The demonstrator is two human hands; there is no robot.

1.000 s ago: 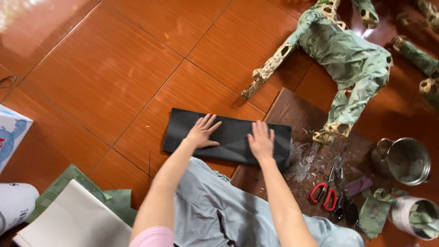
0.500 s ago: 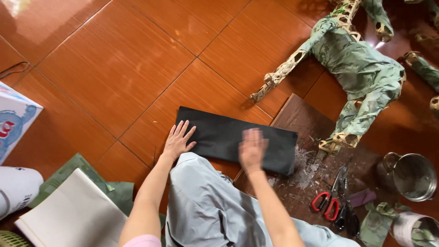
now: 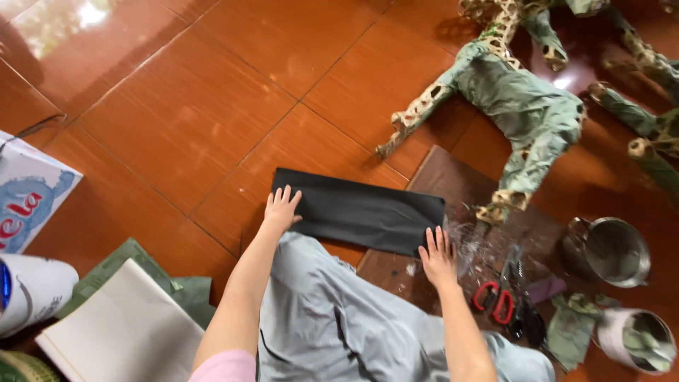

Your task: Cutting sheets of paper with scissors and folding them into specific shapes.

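- Left hand [image 3: 281, 209] lies flat, fingers spread, on the folded black sheet's [image 3: 361, 211] near-left corner.
- Right hand [image 3: 438, 255] presses open at its right end.
- Best to keep both palms flat, pressing evenly along the fold.

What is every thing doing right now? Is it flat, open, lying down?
Black sheet: folded, flat on floor.
Left hand: open, pressing the sheet's left end.
Right hand: open, pressing its right end.
Scissors: lying on board, blades unclear.
Metal pot: upright, lidless.
Paper figure: lying on floor.
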